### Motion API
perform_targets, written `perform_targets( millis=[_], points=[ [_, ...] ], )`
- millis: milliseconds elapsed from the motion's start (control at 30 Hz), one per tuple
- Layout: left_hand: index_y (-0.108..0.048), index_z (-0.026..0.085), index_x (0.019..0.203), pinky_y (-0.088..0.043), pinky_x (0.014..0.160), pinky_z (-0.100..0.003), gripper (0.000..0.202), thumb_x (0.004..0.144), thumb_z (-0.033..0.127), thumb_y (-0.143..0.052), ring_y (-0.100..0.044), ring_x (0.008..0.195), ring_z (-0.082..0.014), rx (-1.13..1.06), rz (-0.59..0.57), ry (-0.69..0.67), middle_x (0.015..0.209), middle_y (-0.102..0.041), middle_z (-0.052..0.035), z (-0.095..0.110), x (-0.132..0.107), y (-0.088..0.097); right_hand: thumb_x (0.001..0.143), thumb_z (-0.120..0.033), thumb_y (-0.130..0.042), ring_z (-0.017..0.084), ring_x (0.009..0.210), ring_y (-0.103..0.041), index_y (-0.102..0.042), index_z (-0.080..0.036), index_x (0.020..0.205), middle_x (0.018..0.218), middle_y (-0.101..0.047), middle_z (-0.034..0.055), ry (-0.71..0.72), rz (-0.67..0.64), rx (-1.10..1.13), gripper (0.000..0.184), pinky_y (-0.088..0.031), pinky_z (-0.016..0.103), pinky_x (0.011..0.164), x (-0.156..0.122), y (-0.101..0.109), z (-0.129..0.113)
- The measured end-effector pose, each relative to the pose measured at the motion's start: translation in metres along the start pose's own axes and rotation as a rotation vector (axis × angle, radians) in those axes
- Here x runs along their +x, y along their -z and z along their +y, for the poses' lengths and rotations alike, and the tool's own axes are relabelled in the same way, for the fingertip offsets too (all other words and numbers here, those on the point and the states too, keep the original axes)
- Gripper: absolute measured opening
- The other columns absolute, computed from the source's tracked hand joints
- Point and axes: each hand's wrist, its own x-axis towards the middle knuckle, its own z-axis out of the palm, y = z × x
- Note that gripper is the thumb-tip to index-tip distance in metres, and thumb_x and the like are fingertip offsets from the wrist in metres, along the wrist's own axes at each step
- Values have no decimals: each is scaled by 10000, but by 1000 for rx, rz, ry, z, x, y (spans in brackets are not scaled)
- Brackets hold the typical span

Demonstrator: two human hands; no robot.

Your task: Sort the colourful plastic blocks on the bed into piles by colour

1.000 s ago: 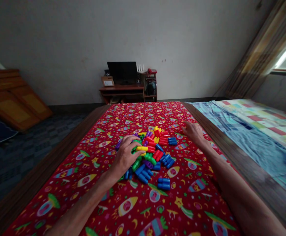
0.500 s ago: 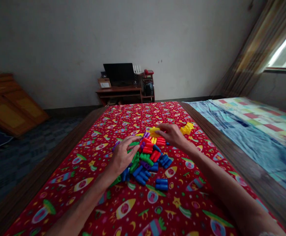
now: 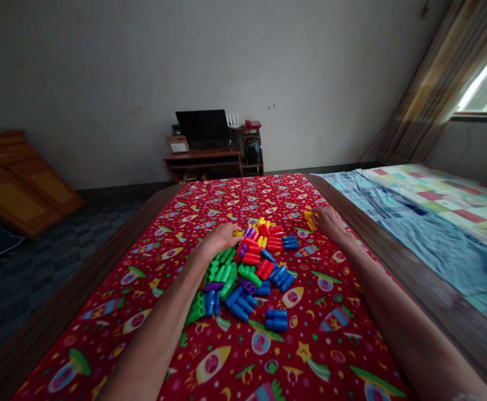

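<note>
A heap of plastic blocks (image 3: 252, 267) in red, blue, green, yellow and purple lies on a red cloth with rocket prints (image 3: 227, 356). My left hand (image 3: 220, 238) reaches over the far left of the heap, its fingers closed on a yellow block (image 3: 238, 233). My right hand (image 3: 329, 221) is out to the right of the heap, resting on a small group of yellow blocks (image 3: 309, 219) and gripping one of them. A lone blue block (image 3: 277, 319) lies nearest to me, apart from the heap.
The cloth covers a wooden table with dark edges (image 3: 113, 234). A bed with a chequered sheet (image 3: 427, 223) runs along the right. A low desk with a monitor (image 3: 204, 128) stands at the far wall. A wooden cabinet (image 3: 22, 184) leans at the left.
My right hand has carried a yellow block from the heap's far side out to the yellow group at the right. My left hand slid forward to the heap's far left.
</note>
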Motion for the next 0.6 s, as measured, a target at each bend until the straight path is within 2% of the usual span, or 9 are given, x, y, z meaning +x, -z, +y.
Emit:
perform_targets(
  millis=[133, 233, 333, 400, 500, 600],
  points=[
    [-745, 197, 988, -495, 801, -280, 244, 769, 228, -643, -677, 960, -246, 70, 98, 53, 1025, -743, -94, 9, -6, 2, 942, -254, -431, 236, 824, -638, -722, -140, 844, 898, -719, 159, -17, 2, -6, 328, -393, 298, 677, 0, 1, 1],
    [-754, 187, 894, -498, 740, -289, 188, 785, 259, -619, -686, 867, -246, 29, 163, 90, 911, -750, -88, 13, -6, 13, 929, -231, -436, 233, 800, -639, -713, -142, 789, 861, -717, 153, 53, 117, 128, 323, -417, 306, 709, 2, 8, -7],
    [-755, 183, 912, -506, 741, -289, 235, 811, 331, -602, -685, 822, -224, -190, 281, 63, 868, -751, -61, 14, -4, 24, 918, -247, -481, 224, 839, -665, -735, -164, 879, 898, -740, 121, 168, 223, 439, 270, -461, 303, 756, -2, 19, -37],
    [-755, 186, 932, -516, 781, -287, 271, 803, 382, -621, -683, 874, -216, -374, 354, -23, 937, -749, -55, 18, -3, 29, 920, -284, -507, 212, 861, -683, -738, -192, 997, 958, -753, 90, 252, 191, 683, 260, -487, 294, 756, -11, 26, -67],
    [-762, 186, 921, -535, 808, -293, 316, 794, 446, -635, -681, 918, -215, -566, 338, -151, 997, -739, -62, 33, -7, 28, 901, -276, -550, 182, 818, -692, -698, -209, 1153, 977, -757, 60, 381, 77, 887, 300, -497, 267, 723, -25, 30, -104],
    [-757, 176, 977, -565, 770, -309, 357, 827, 459, -598, -697, 864, -214, -680, 254, -161, 960, -751, -65, 47, -11, 21, 860, -193, -560, 153, 739, -676, -725, -192, 1099, 877, -758, 45, 347, 70, 876, 291, -476, 237, 685, -27, 28, -111]
  ],
)
